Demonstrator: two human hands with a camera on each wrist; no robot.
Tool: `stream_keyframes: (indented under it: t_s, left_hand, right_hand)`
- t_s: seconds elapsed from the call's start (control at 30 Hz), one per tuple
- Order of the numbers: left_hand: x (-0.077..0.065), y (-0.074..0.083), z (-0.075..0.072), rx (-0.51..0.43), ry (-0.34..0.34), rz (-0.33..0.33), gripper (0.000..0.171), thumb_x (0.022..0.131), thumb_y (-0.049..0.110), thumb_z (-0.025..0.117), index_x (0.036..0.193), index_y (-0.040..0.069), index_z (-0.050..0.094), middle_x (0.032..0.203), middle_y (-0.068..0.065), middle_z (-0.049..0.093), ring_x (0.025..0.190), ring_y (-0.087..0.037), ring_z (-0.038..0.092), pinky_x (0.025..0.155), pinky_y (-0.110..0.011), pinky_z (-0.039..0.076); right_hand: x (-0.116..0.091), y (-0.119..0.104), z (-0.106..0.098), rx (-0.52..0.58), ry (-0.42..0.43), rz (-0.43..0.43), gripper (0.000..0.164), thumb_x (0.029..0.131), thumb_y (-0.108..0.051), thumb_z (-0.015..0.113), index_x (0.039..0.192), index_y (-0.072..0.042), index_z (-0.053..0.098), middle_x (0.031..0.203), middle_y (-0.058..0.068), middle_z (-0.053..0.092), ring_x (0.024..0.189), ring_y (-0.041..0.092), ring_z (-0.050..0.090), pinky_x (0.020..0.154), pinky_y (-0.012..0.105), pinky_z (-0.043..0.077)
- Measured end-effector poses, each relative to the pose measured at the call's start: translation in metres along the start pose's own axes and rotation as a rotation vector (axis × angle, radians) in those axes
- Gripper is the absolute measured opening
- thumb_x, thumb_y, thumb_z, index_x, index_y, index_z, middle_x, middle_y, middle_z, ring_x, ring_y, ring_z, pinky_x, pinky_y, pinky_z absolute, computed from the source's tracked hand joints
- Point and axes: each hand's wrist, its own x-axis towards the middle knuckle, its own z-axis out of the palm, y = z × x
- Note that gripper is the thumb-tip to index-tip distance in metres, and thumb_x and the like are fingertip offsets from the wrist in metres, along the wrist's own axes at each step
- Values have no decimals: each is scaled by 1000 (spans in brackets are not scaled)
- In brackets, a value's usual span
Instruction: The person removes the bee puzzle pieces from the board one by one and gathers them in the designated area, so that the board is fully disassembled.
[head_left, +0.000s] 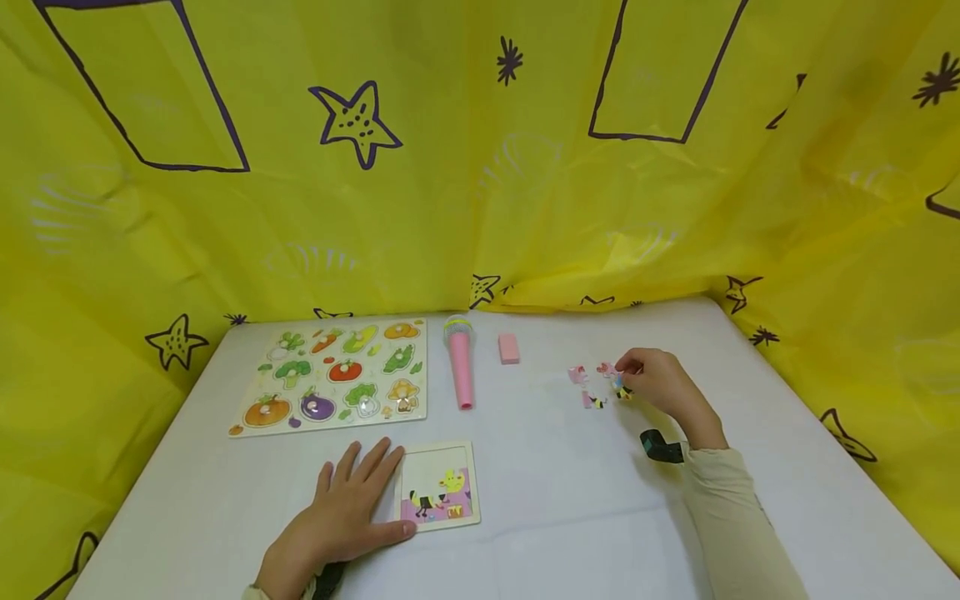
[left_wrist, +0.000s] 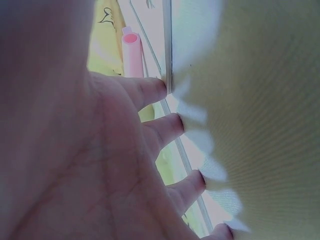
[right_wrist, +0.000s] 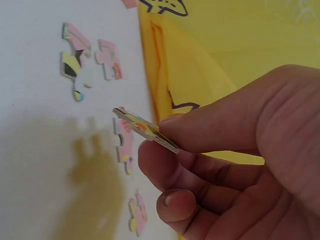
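Observation:
In the head view my left hand point(head_left: 341, 508) lies with spread, straight fingers along the left side of a small framed jigsaw puzzle point(head_left: 474, 483). Its thumb touches the lower left corner, its index fingertip the upper left. The puzzle's lower part is filled with a bee picture; the upper part is bare board. At the right, my right hand point(head_left: 660, 385) pinches a jigsaw piece point(right_wrist: 145, 129) between thumb and index finger, above the table. Loose pieces lie beside it, among them a pink one point(head_left: 577, 374) and a black-and-yellow one point(head_left: 594, 402).
A vegetable peg puzzle board point(head_left: 307, 392) lies at the back left. Next to it are a pink toy microphone point(head_left: 462, 371) and a pink block point(head_left: 508, 349). A yellow patterned curtain point(head_left: 450, 208) hangs behind the white table point(head_left: 555, 517) and along its sides.

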Motion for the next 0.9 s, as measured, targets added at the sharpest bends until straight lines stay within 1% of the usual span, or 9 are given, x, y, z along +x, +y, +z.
stream_keyframes:
  t_s: [0.1,0.2,0.4,0.63,0.9]
  left_hand:
    - [-1,0,0,-1,6,0,105,87,62,81,166,9,38,174,-18,27,155,-59,14,115,-84,7]
    - [-1,0,0,-3,7,3,105,87,62,81,166,8,38,174,-18,27,155,-59,14,115,-84,7]
    - [0,0,0,-8,7,3,105,87,62,82,166,8,38,174,-19,27,155,-59,13,115,-84,6]
    - [0,0,-1,-13,3,2,105,87,62,82,166,9,38,174,-18,27,156,-59,13,115,-84,6]
    - [1,0,0,-3,0,-7,105,87,63,81,166,9,38,174,-18,26,156,-59,13,115,-84,6]
  right_hand:
    - [3,1,5,-22,-34,-2,12,96,2,67,105,8,72,90,10,68,83,27,60,74,41,52]
    - [5,1,8,-43,-51,3,11,96,2,67,104,7,72,89,11,67,84,28,59,76,42,52]
    - [6,1,13,-67,-56,15,10,95,3,66,102,7,72,90,12,67,85,30,59,80,45,52]
    - [5,-3,13,-88,-82,59,11,95,3,65,103,6,71,92,14,66,87,32,58,82,47,53]
    - [4,0,13,-98,-87,48,9,94,3,66,101,6,71,91,13,66,86,31,58,81,46,52]
